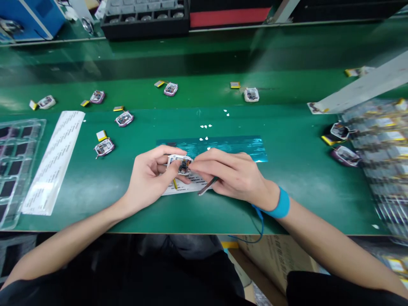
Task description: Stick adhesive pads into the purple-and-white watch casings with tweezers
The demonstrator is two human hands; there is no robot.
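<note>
Between thumb and fingers, my left hand (153,170) grips a small white-rimmed device (180,164) with its circuit board facing up. A yellow-edged piece (175,183) hangs below the device. My right hand (231,172) has its thumb and index finger pinched at the device's right edge, and metal tweezers (208,186) are held in the same hand, tips pointing down to the left. Whatever is between the pinching fingertips is too small to make out. Beneath both hands lie a white printed sheet (188,187) and a shiny blue-green strip (232,147).
Several open devices with yellow-edged batteries, one a white device (251,94), are spread over the green table (287,136). A long label sheet (54,163) and clear tray (38,140) lie left. Stacked trays (385,157) and a slanted white bar (360,85) stand right.
</note>
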